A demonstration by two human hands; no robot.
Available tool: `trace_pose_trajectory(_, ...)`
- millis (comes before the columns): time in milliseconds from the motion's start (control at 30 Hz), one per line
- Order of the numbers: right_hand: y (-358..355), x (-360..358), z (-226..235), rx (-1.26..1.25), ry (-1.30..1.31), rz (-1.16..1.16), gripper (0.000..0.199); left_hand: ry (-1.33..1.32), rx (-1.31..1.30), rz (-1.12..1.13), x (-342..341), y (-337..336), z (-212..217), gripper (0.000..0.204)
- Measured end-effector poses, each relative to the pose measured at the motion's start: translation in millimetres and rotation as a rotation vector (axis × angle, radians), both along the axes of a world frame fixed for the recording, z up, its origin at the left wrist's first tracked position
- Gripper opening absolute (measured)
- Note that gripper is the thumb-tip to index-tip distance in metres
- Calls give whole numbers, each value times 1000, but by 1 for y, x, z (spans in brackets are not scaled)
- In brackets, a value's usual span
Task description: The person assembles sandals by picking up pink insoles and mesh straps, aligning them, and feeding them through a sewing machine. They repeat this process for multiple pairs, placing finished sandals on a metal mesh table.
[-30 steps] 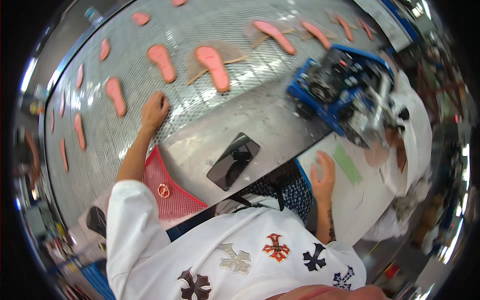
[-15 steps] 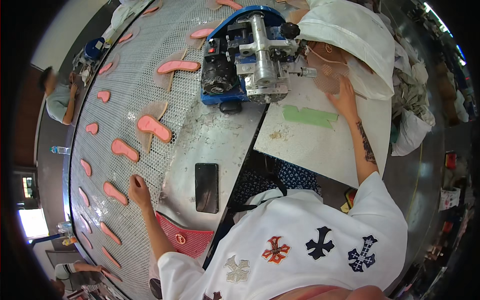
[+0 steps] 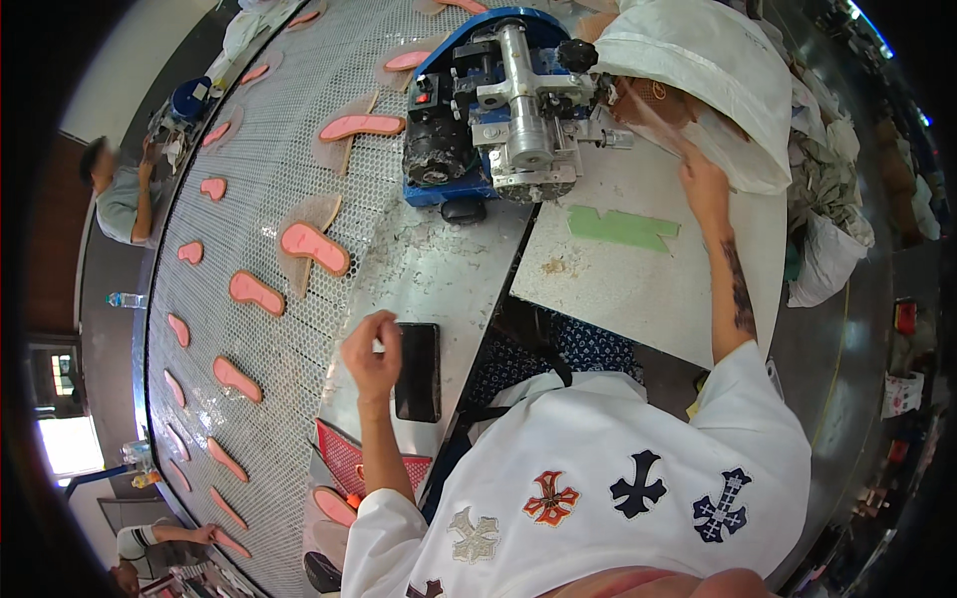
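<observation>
My left hand rests on the steel table edge with its fingers curled in, right beside the left edge of a black phone lying flat. My right hand reaches out across the white worktop and pinches the edge of a thin translucent sheet next to a white sack. A blue and silver machine stands between the two hands, farther away. A green cut piece lies on the worktop near my right forearm.
A curved mesh conveyor carries several pink shoe soles, some on translucent sheets. A red mesh basket sits under my left arm. Another person works at the conveyor's far left, and a hand shows at the lower left.
My left hand has come off the mesh conveyor and moved right to the phone. The view has swung slightly; my right hand stays by the sack.
</observation>
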State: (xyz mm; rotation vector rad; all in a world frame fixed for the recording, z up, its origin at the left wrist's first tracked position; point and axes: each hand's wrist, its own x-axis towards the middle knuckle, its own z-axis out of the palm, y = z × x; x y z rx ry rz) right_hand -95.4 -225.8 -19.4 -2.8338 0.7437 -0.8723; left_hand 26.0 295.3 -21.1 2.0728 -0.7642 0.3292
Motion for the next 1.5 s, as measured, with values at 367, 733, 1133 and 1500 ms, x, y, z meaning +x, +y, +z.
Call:
trace_pose_trajectory(367,112,-129,51,1097,-364,324,31,367,-168,-730,-55,-143,29,38)
trace_pose_trajectory(733,139,-117,9,1404,-339,379,31,1047,-321,-721,-74,-205,53,45)
trace_pose_trajectory(1133,126,-74,34,1361,-549,411,32,1141,-522,-614,-50,-237,54,53)
trace_pose_trajectory(1500,142,-4,68,1501,-156,554,30,1214,-780,-468,-46,-186,47,41)
